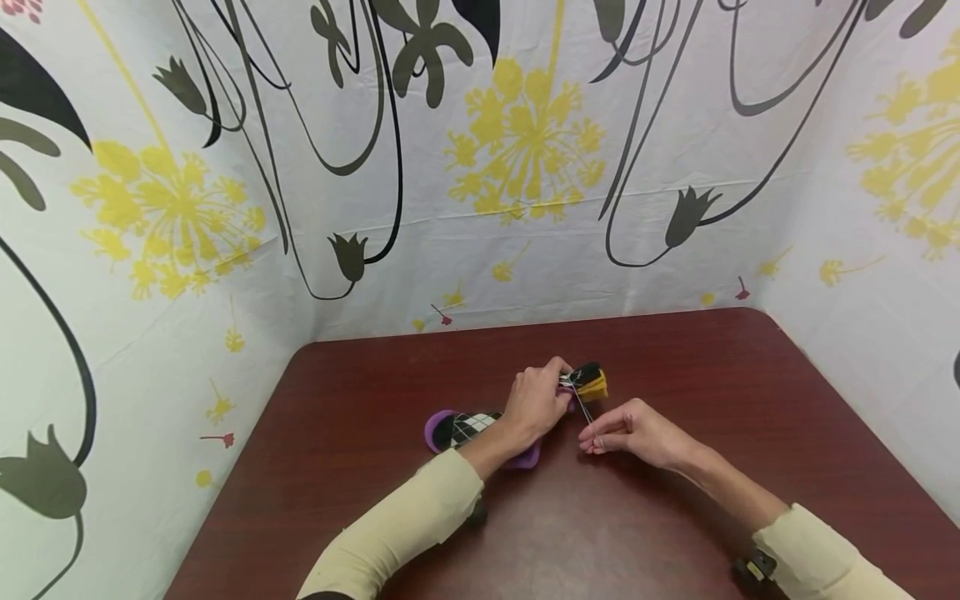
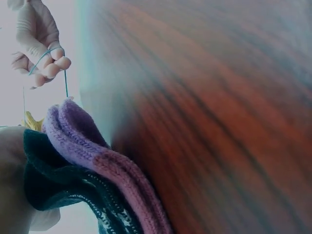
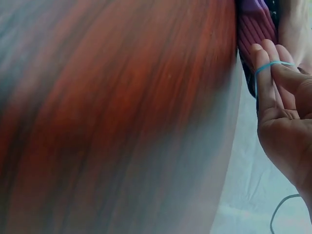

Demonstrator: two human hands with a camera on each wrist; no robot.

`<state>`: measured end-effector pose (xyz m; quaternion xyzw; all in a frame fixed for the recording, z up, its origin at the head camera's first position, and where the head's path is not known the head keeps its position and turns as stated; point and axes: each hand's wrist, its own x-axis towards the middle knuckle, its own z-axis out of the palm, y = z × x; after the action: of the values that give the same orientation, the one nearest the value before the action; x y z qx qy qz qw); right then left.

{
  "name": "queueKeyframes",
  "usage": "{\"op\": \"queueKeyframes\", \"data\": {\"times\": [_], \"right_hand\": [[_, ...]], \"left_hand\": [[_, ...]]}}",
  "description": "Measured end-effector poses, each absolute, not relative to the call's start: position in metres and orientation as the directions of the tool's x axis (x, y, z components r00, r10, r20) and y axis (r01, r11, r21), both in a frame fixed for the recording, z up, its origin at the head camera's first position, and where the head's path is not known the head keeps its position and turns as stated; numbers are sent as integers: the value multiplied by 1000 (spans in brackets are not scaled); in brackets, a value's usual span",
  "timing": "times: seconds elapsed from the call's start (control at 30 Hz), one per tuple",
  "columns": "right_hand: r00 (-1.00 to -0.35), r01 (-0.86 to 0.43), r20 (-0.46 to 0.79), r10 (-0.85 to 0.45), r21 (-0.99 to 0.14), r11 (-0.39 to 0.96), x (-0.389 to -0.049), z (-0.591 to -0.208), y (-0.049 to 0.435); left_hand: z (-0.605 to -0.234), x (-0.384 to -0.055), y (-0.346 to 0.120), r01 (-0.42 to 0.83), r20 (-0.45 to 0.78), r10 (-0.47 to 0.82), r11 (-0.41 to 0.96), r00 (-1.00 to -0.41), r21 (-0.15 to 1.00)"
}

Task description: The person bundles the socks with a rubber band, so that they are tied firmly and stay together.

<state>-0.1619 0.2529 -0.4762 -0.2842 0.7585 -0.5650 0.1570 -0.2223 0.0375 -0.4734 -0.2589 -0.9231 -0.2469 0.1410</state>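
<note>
A bundle of socks (image 1: pixel 474 425) lies on the table, with purple edges, a black-and-white argyle part and a black-and-yellow end (image 1: pixel 596 383). Near that end my left hand (image 1: pixel 534 402) grips the bundle from above. A thin light-blue rubber band (image 3: pixel 274 64) crosses the fingers of my right hand (image 1: pixel 639 433), whose thumb and fingertips pinch it. From there the band stretches to the gripped end of the bundle. In the left wrist view, purple and pink ribbed knit (image 2: pixel 78 134) sits beside dark knit (image 2: pixel 53 170); my left palm is mostly out of that view.
The dark red-brown wooden table (image 1: pixel 360 400) reaches back to a white cloth (image 1: pixel 420 192) printed with flowers, which hangs behind it and on both sides. A dark strap with a small device (image 1: pixel 757 567) is at my right wrist.
</note>
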Motion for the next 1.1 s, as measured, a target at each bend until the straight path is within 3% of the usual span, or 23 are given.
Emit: {"op": "queueKeyframes", "data": {"times": [0.2,0.6,0.7,0.87,1.1], "right_hand": [[-770,-463,221,-599,-839,286,-160,-475,249],[-644,-721,503,-577,-650,239,-160,-476,241],[-568,-802,573,-590,-546,241,-160,-475,239],[-365,-931,683,-633,-282,233,-161,-474,238],[-111,-967,715,-690,81,240,-164,-473,234]], "left_hand": [[-474,-223,38,549,366,424,742,-828,383],[-476,-223,38,546,352,429,745,-832,383],[-475,-223,37,544,347,429,745,-834,385],[-474,-222,37,543,345,429,746,-835,386],[-474,-223,37,537,338,425,739,-840,407]]}}
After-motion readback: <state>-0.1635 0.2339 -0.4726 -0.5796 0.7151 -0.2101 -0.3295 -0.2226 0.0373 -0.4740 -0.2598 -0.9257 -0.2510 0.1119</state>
